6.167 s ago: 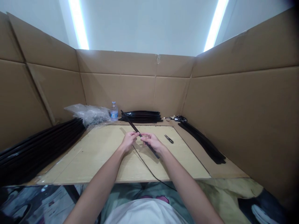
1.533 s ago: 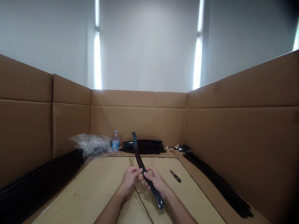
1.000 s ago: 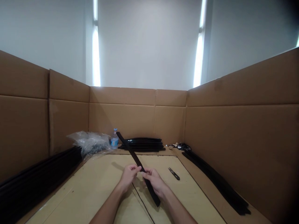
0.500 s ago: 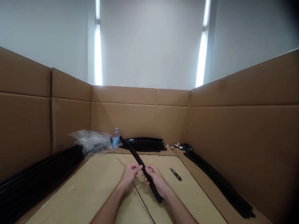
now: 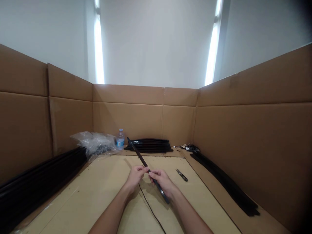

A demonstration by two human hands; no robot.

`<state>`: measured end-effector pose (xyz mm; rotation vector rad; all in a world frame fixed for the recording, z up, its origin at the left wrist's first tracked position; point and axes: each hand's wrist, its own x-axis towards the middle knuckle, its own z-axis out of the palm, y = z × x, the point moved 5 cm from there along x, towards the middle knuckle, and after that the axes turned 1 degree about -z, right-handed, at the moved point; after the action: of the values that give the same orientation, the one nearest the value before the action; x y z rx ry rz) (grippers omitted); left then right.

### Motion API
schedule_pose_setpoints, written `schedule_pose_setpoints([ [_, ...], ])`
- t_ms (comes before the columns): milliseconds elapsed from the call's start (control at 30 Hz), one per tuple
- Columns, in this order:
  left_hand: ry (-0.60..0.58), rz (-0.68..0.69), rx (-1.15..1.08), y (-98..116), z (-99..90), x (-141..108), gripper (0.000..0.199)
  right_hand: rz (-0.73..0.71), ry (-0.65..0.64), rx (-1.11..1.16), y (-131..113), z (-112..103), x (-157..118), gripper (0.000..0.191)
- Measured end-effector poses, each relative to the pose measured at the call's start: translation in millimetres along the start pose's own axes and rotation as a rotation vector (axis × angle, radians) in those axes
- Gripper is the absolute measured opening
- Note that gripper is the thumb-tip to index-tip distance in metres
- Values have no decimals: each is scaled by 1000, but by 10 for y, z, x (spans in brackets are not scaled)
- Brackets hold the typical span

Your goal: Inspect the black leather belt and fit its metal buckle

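Writing: none could be read; the water bottle [image 5: 120, 143] carried a blue label, too small to make out.
Left grip: your left hand [image 5: 135, 177] pinched the black strip [image 5: 139, 157] with its fingertips, just beside your right hand.
Right grip: your right hand [image 5: 162, 182] closed around the same strip, a little nearer to you.
Strip: one, long and thin, held above the counter [image 5: 102, 182]; it ran from beyond your left grip up toward the far wall, and its near end stuck out past your right grip.
Cord: one thin black cord [image 5: 149, 208] trailed from under your grips toward you.
Snips: one small pair of snips [image 5: 181, 175] lay on the counter, near and to the right of your right grip.
Stacks: three piles of black strips, one far left [image 5: 36, 185], one beyond your grips [image 5: 149, 146], one far right [image 5: 226, 185].
Bag: one clear plastic bag [image 5: 94, 143], well beyond and left of your left grip, beside the bottle.
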<state>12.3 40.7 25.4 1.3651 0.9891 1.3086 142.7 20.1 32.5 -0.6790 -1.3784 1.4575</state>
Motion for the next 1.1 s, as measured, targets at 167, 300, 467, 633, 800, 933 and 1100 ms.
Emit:
schedule_pose_setpoints([
  [167,5,8,11,9,16,-15,43,3,11,-20,3,-35,-10,27],
  [300,10,13,23,8,22,-13,43,-4,48,11,18,-56,-9,30],
  [467,0,30,37,19,38,-11,41,21,108,42,52,-88,-12,35],
  [633,-15,40,26,19,73,-34,40,35,75,21,44,-97,-29,36],
  [800,-46,30,4,18,115,-73,37,25,63,19,38,-118,-64,41],
  [933,-57,22,-9,24,130,-78,35,23,2,24,30,-83,-81,46],
  [1100,-37,23,-12,24,103,-64,36,24,3,79,12,-78,-53,36],
])
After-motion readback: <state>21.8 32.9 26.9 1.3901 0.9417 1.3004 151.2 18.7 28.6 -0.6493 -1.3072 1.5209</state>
